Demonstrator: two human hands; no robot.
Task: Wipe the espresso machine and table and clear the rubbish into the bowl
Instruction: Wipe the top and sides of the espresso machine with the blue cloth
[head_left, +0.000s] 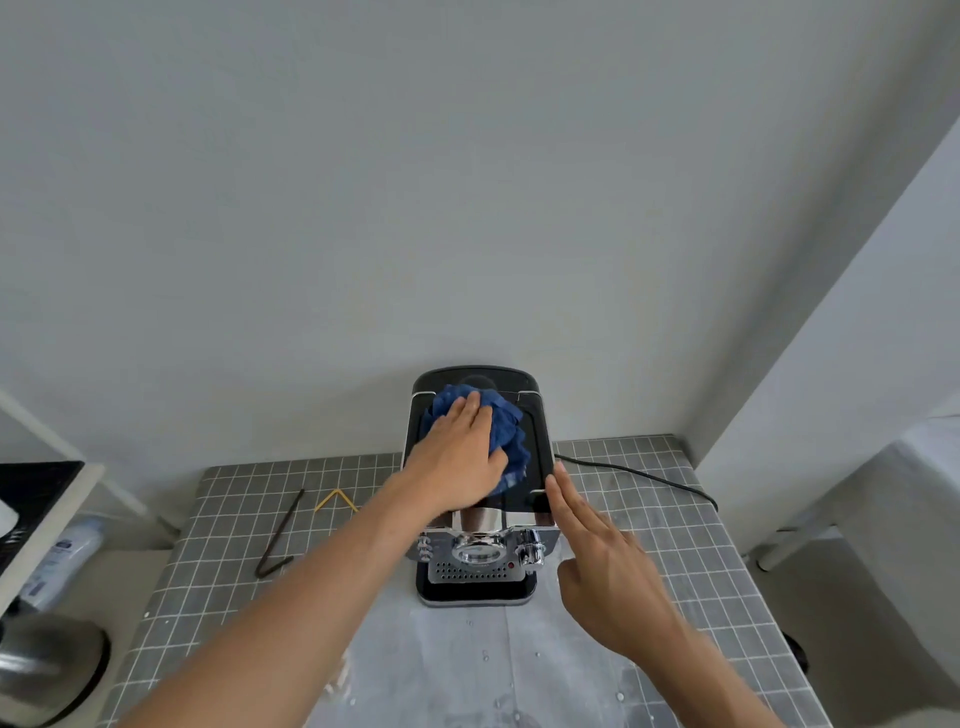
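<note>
A black and chrome espresso machine (535, 431) stands at the back of the grey gridded table (649, 525), against the wall. My left hand (457, 462) lies flat on a crumpled blue cloth (506, 431), pressing it onto the machine's black top. My right hand (597, 561) is held flat with fingers straight against the machine's right side, holding nothing. A bent brown stick (280, 535) and a bent yellow stick (336, 499) lie on the table left of the machine. A metal bowl (47, 670) sits low at the left, off the table.
A black power cord (639, 475) runs from the machine across the table's back right. Water droplets (485, 654) speckle the bare strip in front of the machine. A plastic bottle (62, 561) lies at the left beside a white shelf. White walls close in behind and at the right.
</note>
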